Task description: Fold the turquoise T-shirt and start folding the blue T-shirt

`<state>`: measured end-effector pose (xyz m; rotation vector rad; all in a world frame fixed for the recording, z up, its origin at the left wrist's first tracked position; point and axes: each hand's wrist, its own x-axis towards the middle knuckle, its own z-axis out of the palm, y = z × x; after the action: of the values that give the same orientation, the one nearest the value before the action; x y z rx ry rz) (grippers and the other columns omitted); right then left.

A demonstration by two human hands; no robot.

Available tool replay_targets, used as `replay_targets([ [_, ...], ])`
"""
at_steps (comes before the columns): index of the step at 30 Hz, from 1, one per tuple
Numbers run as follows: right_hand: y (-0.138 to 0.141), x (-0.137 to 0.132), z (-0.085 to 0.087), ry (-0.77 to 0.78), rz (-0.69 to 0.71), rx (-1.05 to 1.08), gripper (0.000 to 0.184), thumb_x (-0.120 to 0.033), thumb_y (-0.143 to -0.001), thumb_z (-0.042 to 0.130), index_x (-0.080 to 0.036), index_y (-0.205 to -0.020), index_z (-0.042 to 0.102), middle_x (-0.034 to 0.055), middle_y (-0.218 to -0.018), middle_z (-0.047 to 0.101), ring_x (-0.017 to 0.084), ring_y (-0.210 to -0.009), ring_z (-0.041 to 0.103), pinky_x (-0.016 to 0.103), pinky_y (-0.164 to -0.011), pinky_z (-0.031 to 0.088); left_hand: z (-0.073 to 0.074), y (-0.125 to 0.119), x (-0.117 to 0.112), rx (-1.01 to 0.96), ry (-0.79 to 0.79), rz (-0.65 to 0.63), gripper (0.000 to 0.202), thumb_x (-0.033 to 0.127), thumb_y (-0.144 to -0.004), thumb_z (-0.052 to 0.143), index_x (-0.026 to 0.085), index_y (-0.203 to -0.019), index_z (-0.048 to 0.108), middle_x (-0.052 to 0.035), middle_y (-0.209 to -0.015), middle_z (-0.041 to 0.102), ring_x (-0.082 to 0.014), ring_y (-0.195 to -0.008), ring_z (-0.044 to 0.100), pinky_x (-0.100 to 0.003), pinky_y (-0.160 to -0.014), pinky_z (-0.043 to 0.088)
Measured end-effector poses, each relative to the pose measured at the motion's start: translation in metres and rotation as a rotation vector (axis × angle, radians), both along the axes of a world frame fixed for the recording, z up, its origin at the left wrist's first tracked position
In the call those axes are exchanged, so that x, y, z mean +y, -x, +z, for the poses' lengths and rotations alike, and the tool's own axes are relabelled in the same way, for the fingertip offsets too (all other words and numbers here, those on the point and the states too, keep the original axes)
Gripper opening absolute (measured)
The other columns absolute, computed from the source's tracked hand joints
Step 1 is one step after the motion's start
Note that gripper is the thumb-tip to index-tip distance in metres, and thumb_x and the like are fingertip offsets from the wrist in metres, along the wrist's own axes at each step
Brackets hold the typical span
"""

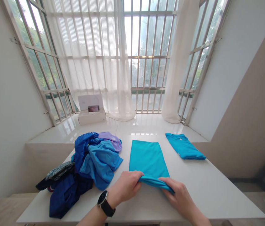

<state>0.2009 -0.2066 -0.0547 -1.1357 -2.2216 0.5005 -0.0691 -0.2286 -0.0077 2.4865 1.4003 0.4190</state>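
Forearms [92, 216] at seven and five o'clock, left hand [129, 185] and right hand [178, 194] gripping the near edge of the cloth [147, 157], on the table [219, 194] between a pile [99, 161] at nine and a folded garment [186, 147] at two! Even tension should keep those corners square.

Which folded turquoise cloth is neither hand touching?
The right-side cloth, lying apart on the table. The middle cloth differs: the left hand and right hand both grip its near edge.
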Motion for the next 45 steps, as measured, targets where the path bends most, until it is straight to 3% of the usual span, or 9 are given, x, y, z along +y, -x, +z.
replay_targets([
  [4, 0.005, 0.019, 0.021, 0.160, -0.028, 0.043, 0.034, -0.049, -0.092, 0.051, -0.023, -0.091, 0.072, 0.0029, -0.084, 0.074, 0.020, -0.076, 0.066, 0.029, -0.070, 0.050, 0.011, 0.006, 0.028, -0.107, 0.113, -0.020, 0.017, 0.023, -0.089, 0.050, 0.023, -0.099, 0.064, 0.0007, -0.082, 0.069, -0.0159, -0.073, 0.062, -0.022, -0.064, 0.042],
  [8, 0.007, 0.054, 0.029, 0.274, -0.098, 0.027, 0.036, -0.054, -0.084, 0.058, -0.020, -0.077, 0.070, -0.0001, -0.072, 0.068, 0.018, -0.070, 0.061, 0.027, -0.062, 0.044, 0.004, 0.011, 0.064, -0.218, 0.156, 0.036, 0.018, 0.029, -0.087, 0.051, 0.018, -0.086, 0.065, 0.0022, -0.074, 0.063, -0.0128, -0.068, 0.054, -0.021, -0.059, 0.038],
  [15, 0.002, 0.084, 0.008, 0.353, -0.256, 0.119, 0.046, -0.064, -0.072, 0.065, -0.018, -0.077, 0.069, 0.0031, -0.076, 0.068, 0.022, -0.078, 0.062, 0.028, -0.066, 0.046, -0.029, 0.023, 0.090, -0.422, 0.190, 0.153, 0.037, 0.053, -0.084, 0.061, 0.017, -0.085, 0.070, -0.0011, -0.082, 0.068, -0.0172, -0.077, 0.060, -0.023, -0.066, 0.041],
  [21, -0.002, 0.089, -0.007, 0.571, -0.320, 0.342, 0.066, -0.084, -0.072, 0.047, -0.020, -0.073, 0.061, -0.0054, -0.051, 0.044, 0.012, -0.043, 0.045, 0.027, -0.043, 0.036, -0.031, 0.025, 0.088, -0.460, 0.124, 0.231, 0.034, 0.050, -0.087, 0.059, 0.018, -0.084, 0.072, -0.0019, -0.082, 0.071, -0.0183, -0.077, 0.063, -0.025, -0.068, 0.042],
  [24, -0.003, 0.091, -0.010, 0.697, -0.357, 0.486, 0.077, -0.092, -0.067, 0.039, -0.019, -0.076, 0.060, -0.0048, -0.051, 0.045, 0.012, -0.040, 0.044, 0.027, -0.039, 0.036, -0.031, 0.024, 0.087, -0.446, 0.104, 0.270, 0.034, 0.048, -0.088, 0.058, 0.018, -0.083, 0.071, -0.0020, -0.081, 0.071, -0.0186, -0.076, 0.064, -0.025, -0.068, 0.041],
  [28, -0.003, 0.083, -0.003, 0.652, -0.229, 0.423, 0.067, -0.084, -0.071, 0.051, -0.018, -0.078, 0.063, -0.0033, -0.054, 0.052, 0.014, -0.047, 0.052, 0.026, -0.044, 0.043, -0.033, 0.023, 0.087, -0.412, 0.080, 0.293, 0.034, 0.049, -0.089, 0.057, 0.018, -0.083, 0.071, -0.0023, -0.080, 0.072, -0.0195, -0.076, 0.064, -0.026, -0.066, 0.040],
  [31, -0.002, 0.076, 0.001, 0.636, -0.083, 0.395, 0.056, -0.067, -0.071, 0.070, -0.018, -0.097, 0.067, 0.0043, -0.084, 0.072, 0.023, -0.079, 0.068, 0.030, -0.067, 0.056, -0.034, 0.023, 0.087, -0.408, 0.067, 0.300, 0.033, 0.050, -0.088, 0.058, 0.019, -0.084, 0.071, -0.0024, -0.082, 0.072, -0.0199, -0.077, 0.065, -0.026, -0.067, 0.041],
  [34, -0.002, 0.074, -0.002, 0.651, -0.067, 0.403, 0.057, -0.062, -0.071, 0.073, -0.017, -0.106, 0.066, 0.0091, -0.104, 0.074, 0.028, -0.096, 0.068, 0.037, -0.082, 0.056, -0.034, 0.023, 0.087, -0.414, 0.068, 0.295, 0.033, 0.050, -0.088, 0.059, 0.019, -0.085, 0.071, -0.0030, -0.083, 0.072, -0.0201, -0.077, 0.065, -0.026, -0.068, 0.042],
  [45, -0.002, 0.072, -0.006, 0.481, -0.140, 0.292, 0.051, -0.065, -0.079, 0.061, -0.018, -0.096, 0.069, 0.0075, -0.092, 0.075, 0.026, -0.085, 0.068, 0.034, -0.074, 0.055, -0.032, 0.030, 0.088, -0.446, 0.094, 0.285, 0.035, 0.052, -0.084, 0.061, 0.019, -0.091, 0.072, -0.0034, -0.086, 0.072, -0.0205, -0.079, 0.065, -0.026, -0.068, 0.045],
])
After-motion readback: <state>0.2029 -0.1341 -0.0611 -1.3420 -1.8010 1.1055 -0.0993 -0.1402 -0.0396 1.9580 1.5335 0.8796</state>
